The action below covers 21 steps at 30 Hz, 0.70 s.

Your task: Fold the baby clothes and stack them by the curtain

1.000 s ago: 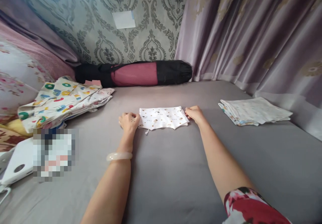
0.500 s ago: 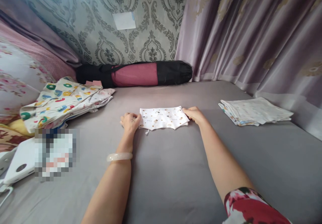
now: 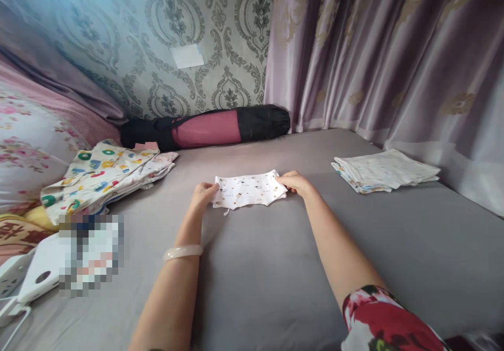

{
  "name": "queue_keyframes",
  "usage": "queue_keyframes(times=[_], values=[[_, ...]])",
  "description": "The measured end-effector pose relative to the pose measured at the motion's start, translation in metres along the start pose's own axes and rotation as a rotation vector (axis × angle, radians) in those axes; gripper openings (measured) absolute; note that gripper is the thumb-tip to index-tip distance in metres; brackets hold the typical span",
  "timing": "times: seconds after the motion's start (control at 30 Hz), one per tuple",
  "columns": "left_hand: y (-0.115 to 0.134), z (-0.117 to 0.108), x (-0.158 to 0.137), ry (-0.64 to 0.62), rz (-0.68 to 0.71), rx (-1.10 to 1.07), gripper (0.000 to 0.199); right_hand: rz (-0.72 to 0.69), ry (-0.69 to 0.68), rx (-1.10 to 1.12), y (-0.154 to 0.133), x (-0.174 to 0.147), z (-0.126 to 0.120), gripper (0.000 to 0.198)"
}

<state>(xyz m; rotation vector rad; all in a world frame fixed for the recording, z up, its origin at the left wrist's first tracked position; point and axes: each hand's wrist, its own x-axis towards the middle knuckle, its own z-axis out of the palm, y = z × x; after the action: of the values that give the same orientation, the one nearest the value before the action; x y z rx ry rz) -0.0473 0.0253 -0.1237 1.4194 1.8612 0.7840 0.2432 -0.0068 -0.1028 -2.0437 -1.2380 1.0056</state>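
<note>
A small folded white garment [image 3: 249, 190] with a scattered print lies in front of me, a short string hanging from its near left edge. My left hand [image 3: 205, 192], with a pale bangle [image 3: 183, 251] on the wrist, pinches the garment's left edge. On the opposite side, the fingers of my right hand [image 3: 294, 181] are closed on its right edge. The cloth is stretched flat between both hands, close to the grey bed sheet [image 3: 252, 277].
Left of me lies a heap of printed children's clothes [image 3: 106, 175]. A folded stack of cloths [image 3: 386, 170] sits to the right. A black and red rolled bag [image 3: 207, 129] lies along the wall. A white device [image 3: 45, 267] and power strip [image 3: 13, 276] are at lower left.
My left hand's fingers, more spread beside the garment before, now pinch its left edge. The right hand keeps its hold. The camera view has shifted a little.
</note>
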Motion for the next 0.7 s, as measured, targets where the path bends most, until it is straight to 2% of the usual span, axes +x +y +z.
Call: queue_keyframes(times=[0.13, 0.4, 0.57, 0.7], values=[[0.008, -0.008, 0.001, -0.075, -0.055, -0.110, 0.031, -0.013, 0.008, 0.006, -0.002, -0.005, 0.000, 0.033], [0.043, -0.012, -0.002, -0.038, -0.042, -0.132, 0.023, -0.062, 0.055, 0.009, 0.000, -0.007, -0.009, 0.010], [0.075, 0.001, -0.010, -0.097, 0.019, -0.149, 0.021, -0.060, 0.129, -0.001, 0.009, -0.008, -0.040, 0.010], [0.097, 0.026, -0.021, -0.196, 0.084, -0.197, 0.022, -0.030, 0.208, -0.034, 0.025, -0.009, -0.078, 0.008]])
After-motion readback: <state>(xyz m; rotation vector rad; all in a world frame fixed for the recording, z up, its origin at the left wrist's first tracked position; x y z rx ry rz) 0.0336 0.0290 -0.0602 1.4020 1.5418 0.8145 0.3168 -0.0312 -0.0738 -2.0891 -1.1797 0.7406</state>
